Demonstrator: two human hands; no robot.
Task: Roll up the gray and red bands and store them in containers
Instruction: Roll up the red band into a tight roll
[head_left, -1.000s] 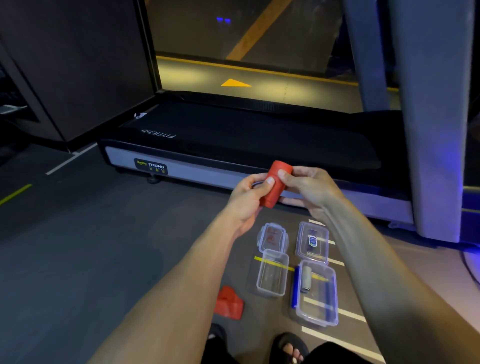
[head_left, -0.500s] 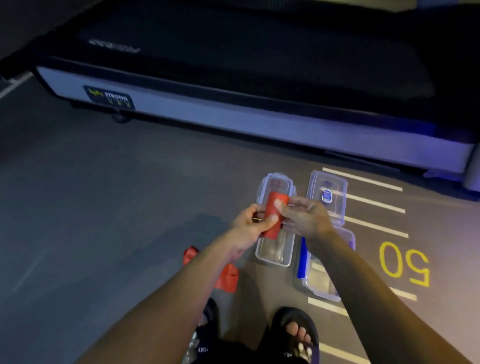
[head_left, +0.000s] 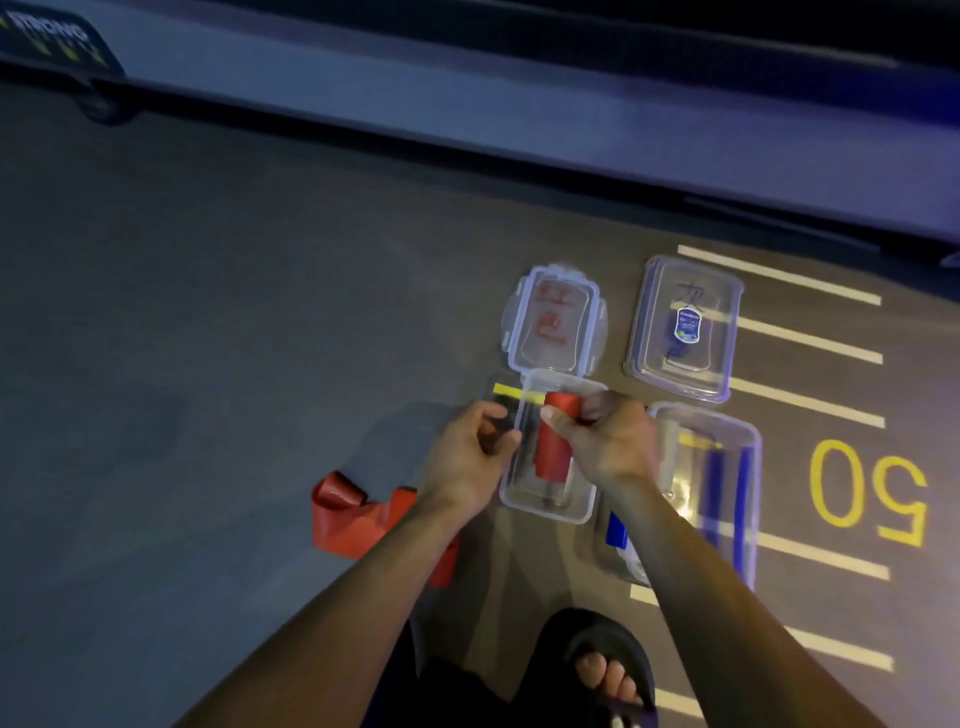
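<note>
Here, a rolled red band (head_left: 554, 441) is pinched by the thumb and fingers of the right hand (head_left: 605, 441) and held over the small clear container (head_left: 545, 506). The left hand (head_left: 467, 457) is curled at the container's left wall; whether anything is gripped cannot be told. A second, loose red band (head_left: 353, 519) is seen on the floor (head_left: 208, 312) to the left.

- The rolled band (head_left: 553, 441) is red, over the clear container (head_left: 545, 506).
- Left of this container, a loose band (head_left: 353, 525) is red too.
- Behind it, the clear lid (head_left: 553, 317) has red writing.
- Right of it, the second container (head_left: 727, 467) shows blue stripes.
- The floor (head_left: 234, 312) is gray, with a yellow "50" (head_left: 867, 491).
</note>
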